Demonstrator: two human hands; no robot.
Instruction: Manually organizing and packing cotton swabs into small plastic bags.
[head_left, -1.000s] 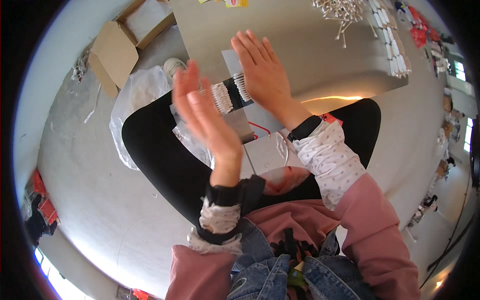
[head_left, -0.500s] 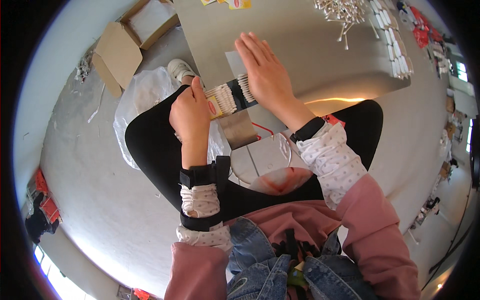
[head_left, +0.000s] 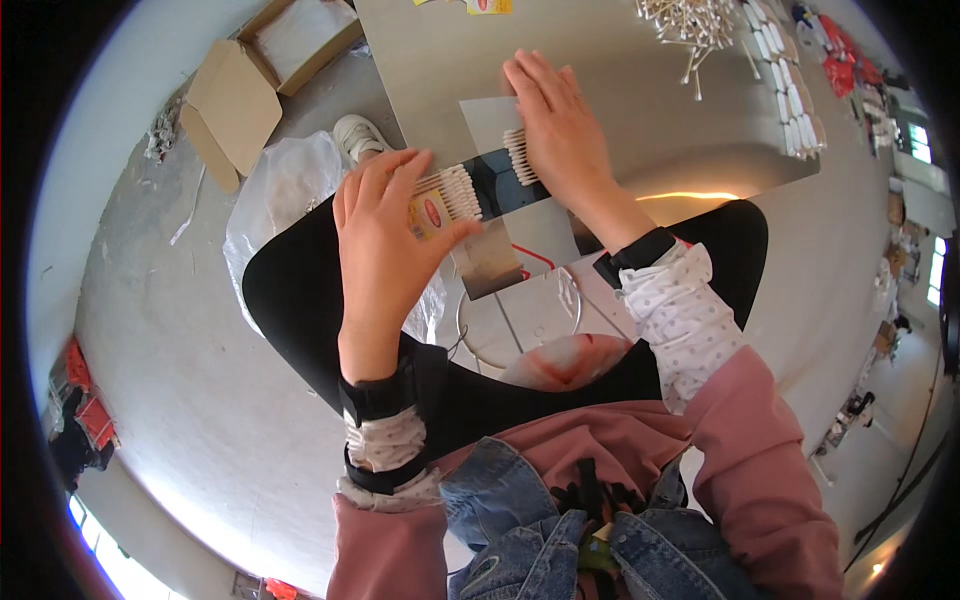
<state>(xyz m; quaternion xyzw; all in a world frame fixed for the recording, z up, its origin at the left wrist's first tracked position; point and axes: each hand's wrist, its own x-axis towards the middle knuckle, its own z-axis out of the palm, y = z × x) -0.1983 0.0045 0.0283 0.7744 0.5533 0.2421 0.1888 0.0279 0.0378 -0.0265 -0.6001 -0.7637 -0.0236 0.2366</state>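
Note:
A pack of white-tipped cotton swabs (head_left: 461, 191) with a yellow label lies near the table's near left corner. My left hand (head_left: 385, 235) is curved around its left end, fingers along the far edge and thumb along the near edge. My right hand (head_left: 565, 135) lies palm down to the right, with fingers stretched out. A row of swab tips (head_left: 519, 157) sticks out from under the left side of its palm. A narrow gap with dark reflections separates the two sets of swabs. The palm hides the rest of that row.
Loose cotton swabs (head_left: 692, 25) are heaped at the far right of the shiny table (head_left: 610, 60), beside stacked swab bundles (head_left: 785, 85). Yellow cards (head_left: 488, 5) lie at the far edge. A clear plastic bag (head_left: 285, 195) and an open cardboard box (head_left: 235, 105) are on the floor at left.
My left hand has opened from a closed grip beside the pack and now spreads around it. My right hand has shifted slightly right and away, along with the swabs under it.

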